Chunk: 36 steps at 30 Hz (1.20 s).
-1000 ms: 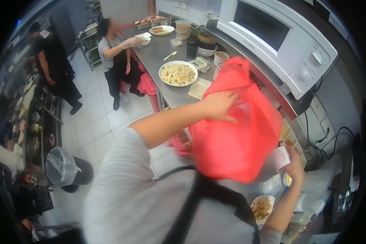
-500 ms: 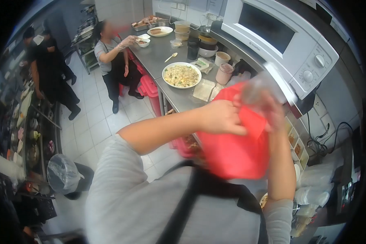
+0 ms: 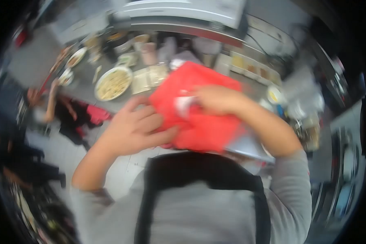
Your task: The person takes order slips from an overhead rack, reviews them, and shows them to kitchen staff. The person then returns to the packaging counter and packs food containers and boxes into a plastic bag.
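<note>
A red plastic bag (image 3: 207, 130) is in front of me above the counter's edge, its shape blurred by motion. My left hand (image 3: 139, 127) is at the bag's left side, fingers apart and bent, the tips near or touching it. Over the bag's middle lies my right hand (image 3: 216, 99), its fingertips hidden at what looks like the bag's opening. Beside those fingers shows something small and whitish (image 3: 184, 105), too blurred to name.
Beyond the bag, a plate of fried rice (image 3: 114, 84) stands on the steel counter (image 3: 85, 91) near clear packs (image 3: 141, 81) and a pink jar (image 3: 149, 53). A compartment tray (image 3: 254, 71) is at the back right. A co-worker (image 3: 63, 116) is at left.
My view has swung right, and the bag now lies more squarely before me. My left hand has moved from the bag's top to its left side; my right hand now reaches across its middle.
</note>
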Each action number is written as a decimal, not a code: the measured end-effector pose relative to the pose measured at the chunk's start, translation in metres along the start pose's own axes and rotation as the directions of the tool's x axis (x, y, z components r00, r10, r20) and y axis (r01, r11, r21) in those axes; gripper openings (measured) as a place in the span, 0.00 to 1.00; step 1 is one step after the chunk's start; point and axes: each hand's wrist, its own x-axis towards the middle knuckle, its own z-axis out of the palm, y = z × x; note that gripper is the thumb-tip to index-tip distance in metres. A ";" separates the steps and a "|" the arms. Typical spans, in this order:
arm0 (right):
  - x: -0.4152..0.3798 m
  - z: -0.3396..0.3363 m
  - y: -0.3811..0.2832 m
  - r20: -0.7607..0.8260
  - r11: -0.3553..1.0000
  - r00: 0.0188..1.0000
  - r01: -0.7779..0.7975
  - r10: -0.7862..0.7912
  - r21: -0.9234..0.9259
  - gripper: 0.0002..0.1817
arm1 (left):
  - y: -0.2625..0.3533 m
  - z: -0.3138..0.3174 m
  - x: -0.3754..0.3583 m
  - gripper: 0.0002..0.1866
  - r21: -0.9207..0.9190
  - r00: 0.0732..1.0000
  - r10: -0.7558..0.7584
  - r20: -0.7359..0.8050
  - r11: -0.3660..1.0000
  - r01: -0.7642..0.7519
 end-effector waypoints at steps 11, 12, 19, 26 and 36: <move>0.004 0.039 -0.007 -0.580 0.959 0.770 -0.151 0.267 0.241 0.26 | -0.032 0.031 0.033 0.32 0.001 0.820 -0.413 0.397 0.893 0.450; -0.012 0.043 -0.015 -0.582 0.954 0.770 -0.114 0.261 0.277 0.28 | -0.040 0.050 0.026 0.38 0.089 0.864 -0.379 0.332 0.924 0.371; -0.064 0.096 -0.026 -0.423 0.923 0.821 -0.338 0.384 0.182 0.32 | -0.078 0.105 -0.006 0.32 0.094 0.575 -0.590 0.567 0.740 0.666; -0.120 0.003 -0.055 -0.790 0.996 0.611 0.029 0.052 0.088 0.14 | -0.064 0.130 -0.018 0.24 -0.063 0.758 -0.551 0.349 0.793 0.606; -0.179 0.206 0.368 -0.103 0.428 0.425 -0.904 0.899 0.009 0.22 | -0.076 0.021 0.005 0.09 -0.223 0.629 -0.724 -0.283 0.688 0.691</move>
